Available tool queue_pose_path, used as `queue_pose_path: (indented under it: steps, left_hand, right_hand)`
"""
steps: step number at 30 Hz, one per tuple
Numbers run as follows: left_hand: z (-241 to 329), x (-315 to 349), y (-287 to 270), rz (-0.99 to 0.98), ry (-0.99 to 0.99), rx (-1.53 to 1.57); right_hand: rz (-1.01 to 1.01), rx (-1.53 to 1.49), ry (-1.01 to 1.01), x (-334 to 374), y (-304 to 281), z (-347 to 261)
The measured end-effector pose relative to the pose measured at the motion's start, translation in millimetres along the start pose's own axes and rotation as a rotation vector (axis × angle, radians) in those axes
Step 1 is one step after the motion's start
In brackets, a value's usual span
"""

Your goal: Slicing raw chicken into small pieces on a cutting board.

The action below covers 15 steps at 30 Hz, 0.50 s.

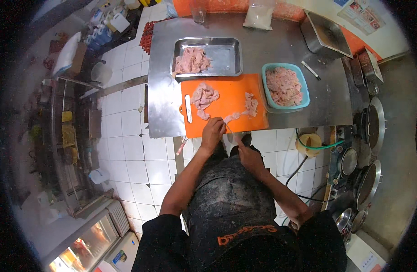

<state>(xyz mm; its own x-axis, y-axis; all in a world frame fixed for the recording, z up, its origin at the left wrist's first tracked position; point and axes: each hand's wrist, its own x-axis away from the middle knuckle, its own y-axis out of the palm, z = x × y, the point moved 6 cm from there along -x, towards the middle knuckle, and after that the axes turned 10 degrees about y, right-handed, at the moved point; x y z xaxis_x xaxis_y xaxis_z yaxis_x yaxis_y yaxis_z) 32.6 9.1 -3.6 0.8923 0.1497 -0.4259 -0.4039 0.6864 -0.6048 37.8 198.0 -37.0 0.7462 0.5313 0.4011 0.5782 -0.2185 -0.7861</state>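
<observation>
An orange cutting board [226,93] lies at the near edge of the metal table. My left hand [214,132] is closed at the board's front edge, its fingers on a small strip of raw pale-pink meat [231,118], perhaps chicken. My right hand [249,156] grips a knife [230,129], its blade angled up toward the left fingertips. A larger heap of the meat [205,96] sits on the board's left side. Smaller cut pieces [250,105] lie on its right. Behind the board, a steel tray [224,56] holds more meat. To the right, a light-blue tub [265,81] is full of small pieces.
A thin tool with a reddish handle [181,147] sticks out past the table's front edge. A marker-like white object [311,70] lies right of the tub. Farther back are a deep metal pan [324,34], a bag of white powder [259,17] and a clear glass [198,12].
</observation>
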Motion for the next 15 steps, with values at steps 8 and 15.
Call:
queue_pose_path:
  steps: [8,15]
  left_hand:
    - [84,-36,-58,0.001,0.264,-0.141]
    - [56,-24,-49,-0.07,-0.029,-0.032]
  right_hand:
    - [-0.012,0.074,0.077,-23,-21,-29]
    - [0.332,-0.028,-0.23,-4,-20,35]
